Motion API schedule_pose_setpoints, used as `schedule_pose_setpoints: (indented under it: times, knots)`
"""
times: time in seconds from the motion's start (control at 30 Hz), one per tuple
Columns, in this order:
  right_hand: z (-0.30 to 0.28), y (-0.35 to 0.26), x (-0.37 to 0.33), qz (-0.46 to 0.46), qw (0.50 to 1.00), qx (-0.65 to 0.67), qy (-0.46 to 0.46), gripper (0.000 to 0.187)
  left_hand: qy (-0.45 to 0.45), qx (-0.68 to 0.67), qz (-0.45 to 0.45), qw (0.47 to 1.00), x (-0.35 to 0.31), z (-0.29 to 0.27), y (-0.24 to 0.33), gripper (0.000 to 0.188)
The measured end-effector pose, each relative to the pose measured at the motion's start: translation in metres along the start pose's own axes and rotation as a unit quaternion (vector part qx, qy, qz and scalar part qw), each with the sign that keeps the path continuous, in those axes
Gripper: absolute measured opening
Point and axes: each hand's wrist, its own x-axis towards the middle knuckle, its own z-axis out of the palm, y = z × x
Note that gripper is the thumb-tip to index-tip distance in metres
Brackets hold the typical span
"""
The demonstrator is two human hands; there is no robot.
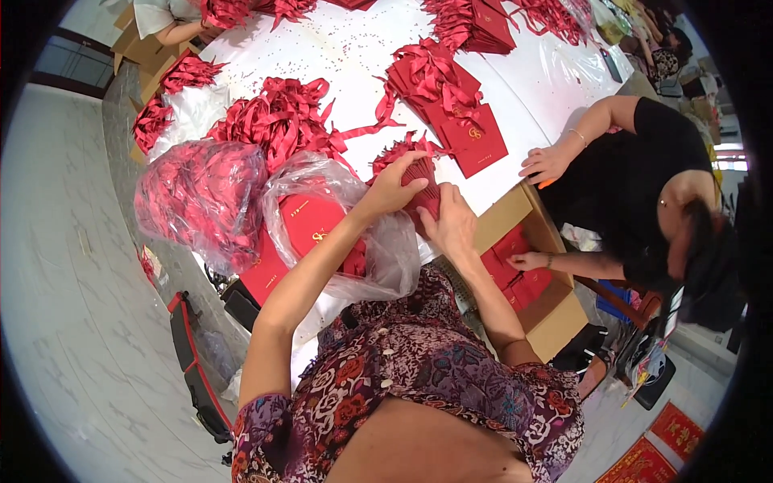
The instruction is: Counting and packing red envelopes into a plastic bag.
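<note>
White table (523,113), left hand (390,189) curved wide, right hand (452,224) parted at thumb, both holding a red stack (430,171).

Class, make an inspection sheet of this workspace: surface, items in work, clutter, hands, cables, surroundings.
Surface: white table, scattered with small specks toward its far side.
Items in work: dark red bundle between the hands; red ribboned packets fanned out beyond it.
Clutter: red ribbon pile; stuffed clear bag; open clear bag holding red pieces.
Hands: left hand and right hand both hold the bundle.
Cables: none can be made out for certain.
Surroundings: co-worker in black at the right, one hand inside a cardboard box; another person at upper left.
</note>
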Motion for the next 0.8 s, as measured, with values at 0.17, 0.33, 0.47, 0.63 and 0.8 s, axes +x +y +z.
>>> schedule_pose_setpoints:
  times: [0.17, 0.33, 0.47, 0.63, 0.8]
  knots:
    - [-0.016, 0.004, 0.009, 0.006, 0.997, 0.065, 0.029, 0.046, 0.103, 0.146, 0.084, 0.980, -0.009, -0.013, 0.016, 0.052]
    - [-0.066, -0.025, 0.022, 0.041, 0.969, 0.216, 0.108, 0.043, 0.281, 0.080, 0.064, 0.954, -0.037, -0.033, 0.048, 0.071]
    - [-0.079, -0.043, 0.031, -0.026, 0.906, 0.412, 0.098, 0.037, 0.318, -0.106, -0.011, 0.942, -0.067, -0.037, 0.065, 0.079]
    - [-0.070, -0.075, 0.037, -0.091, 0.868, 0.489, 0.006, 0.034, 0.141, -0.246, -0.038, 0.958, -0.095, -0.060, 0.094, 0.061]
    - [-0.056, -0.085, 0.048, 0.012, 0.803, 0.581, -0.131, 0.044, 0.225, -0.143, -0.051, 0.962, -0.098, -0.077, 0.124, 0.063]
